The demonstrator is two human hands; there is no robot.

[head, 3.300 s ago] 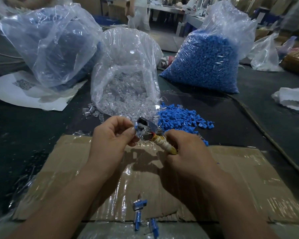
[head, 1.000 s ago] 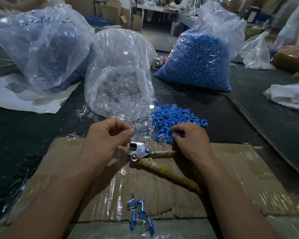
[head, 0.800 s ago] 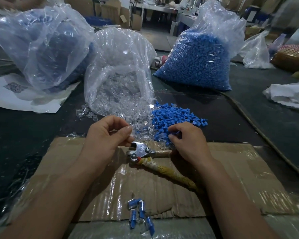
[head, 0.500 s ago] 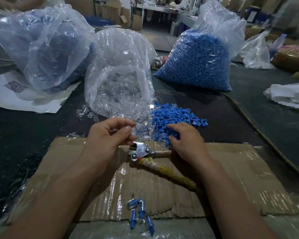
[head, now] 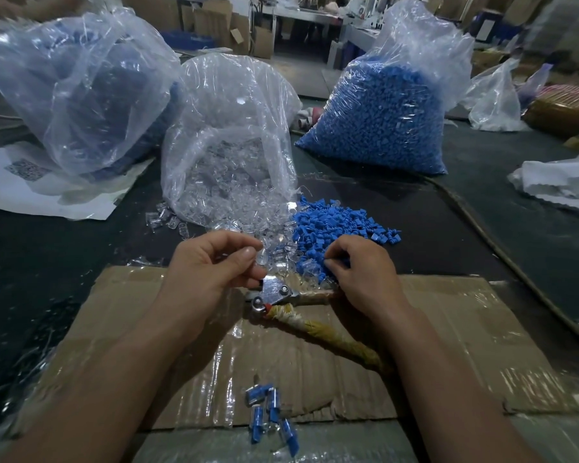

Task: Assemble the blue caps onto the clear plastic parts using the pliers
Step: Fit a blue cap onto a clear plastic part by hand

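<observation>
The step in hand is gathering the two halves for the next piece. The left hand (head: 214, 272) pinches a clear part (head: 262, 257) between thumb and forefinger, raised just above the loose clear parts spilling from their bag (head: 228, 155). The right hand (head: 361, 275) has its fingers (head: 340, 252) curled down into the near edge of the pile of blue caps (head: 341, 225) on the dark counter (head: 64, 262). Whether a cap is already caught between them I cannot tell, since the knuckles hide the tips. The pliers (head: 274, 292) lie untouched on the cardboard (head: 465, 329), head just below the left thumb, the taped handle running back beside the right forearm. A few finished pieces (head: 268, 412) lie at the near edge of the cardboard.

To do this well, I would lift one cap only (they are small and likely come up in clumps). I would turn it to face the opening of the clear part and seat it by hand before reaching for the pliers. The left pinch should leave that opening uncovered. A crooked cap would probably jam or crack the clear plastic under the squeeze.
</observation>
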